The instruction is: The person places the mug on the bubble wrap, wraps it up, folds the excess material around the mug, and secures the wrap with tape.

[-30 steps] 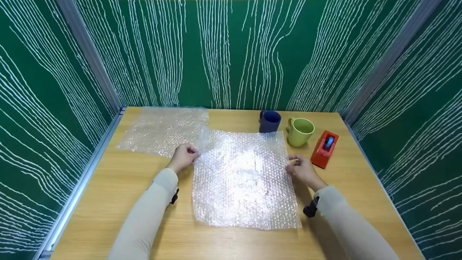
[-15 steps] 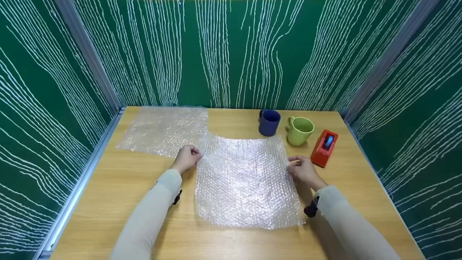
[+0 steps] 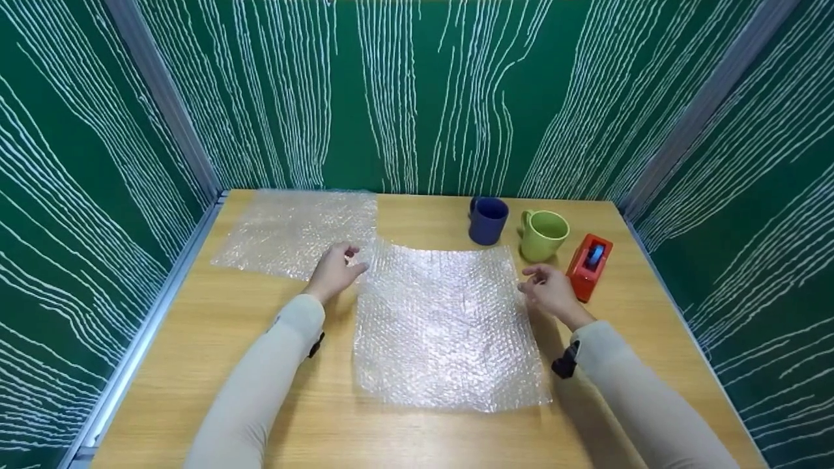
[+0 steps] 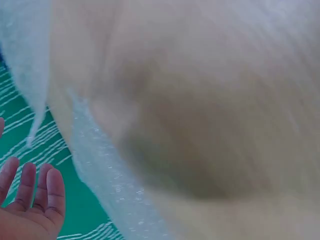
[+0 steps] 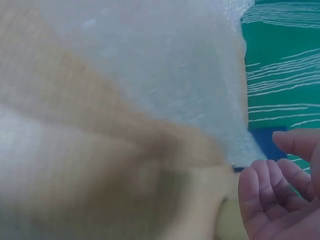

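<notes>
Both hands hover beside the square, dimpled bubble wrap sheet.

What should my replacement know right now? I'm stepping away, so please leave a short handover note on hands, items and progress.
Left hand: open, at the near bubble wrap sheet's left edge, holding nothing.
Right hand: open, at its right edge, holding nothing.
The sheet lies flat mid-table; a second sheet lies back-left.
Blue mug, green mug and red tape dispenser stand behind and right.
Done: sheet spread out.
Left, probably: set a mug on it, wrap, tape.
</notes>
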Demonstrator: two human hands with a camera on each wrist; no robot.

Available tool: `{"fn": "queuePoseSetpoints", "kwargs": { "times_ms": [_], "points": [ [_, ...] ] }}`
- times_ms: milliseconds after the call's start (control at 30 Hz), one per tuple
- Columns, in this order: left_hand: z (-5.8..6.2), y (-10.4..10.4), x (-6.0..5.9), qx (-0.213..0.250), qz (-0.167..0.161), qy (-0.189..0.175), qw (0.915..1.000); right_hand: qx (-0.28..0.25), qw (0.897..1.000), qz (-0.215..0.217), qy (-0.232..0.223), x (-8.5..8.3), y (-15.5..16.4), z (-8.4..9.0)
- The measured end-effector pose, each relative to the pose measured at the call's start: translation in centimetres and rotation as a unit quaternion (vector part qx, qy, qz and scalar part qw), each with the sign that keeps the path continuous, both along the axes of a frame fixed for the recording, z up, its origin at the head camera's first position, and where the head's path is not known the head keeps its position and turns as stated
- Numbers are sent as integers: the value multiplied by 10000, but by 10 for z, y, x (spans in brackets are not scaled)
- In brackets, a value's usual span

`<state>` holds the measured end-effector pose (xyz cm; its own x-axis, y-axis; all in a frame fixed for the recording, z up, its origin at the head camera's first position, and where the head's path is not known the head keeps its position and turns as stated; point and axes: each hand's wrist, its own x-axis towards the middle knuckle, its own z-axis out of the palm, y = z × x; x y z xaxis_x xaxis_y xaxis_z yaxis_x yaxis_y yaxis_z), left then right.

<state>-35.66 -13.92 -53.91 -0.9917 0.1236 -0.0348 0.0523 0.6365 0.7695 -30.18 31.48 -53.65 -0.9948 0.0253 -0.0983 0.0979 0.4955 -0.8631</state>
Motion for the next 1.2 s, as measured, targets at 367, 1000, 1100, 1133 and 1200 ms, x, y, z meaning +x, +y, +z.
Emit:
{"fn": "queuePoseSetpoints", "kwargs": {
  "times_ms": [367,1000,1100,1133,1200],
  "points": [
    [31,16,4,-68,-234,95,9997,128,9979,361,524,-17,-20,24],
    [3,36,24,-824,-1775,24,9807,646,9852,1459,629,-10,-43,-5],
    [-3,35,25,-995,-1975,-9,9752,807,9827,1593,491,-5,-42,-11],
    [-5,35,26,-1049,-2038,-5,9734,862,9815,1641,472,-4,-41,-13],
    [-9,34,26,-1166,-2173,79,9691,946,9789,1746,482,-2,-41,-18]
  ]
}}
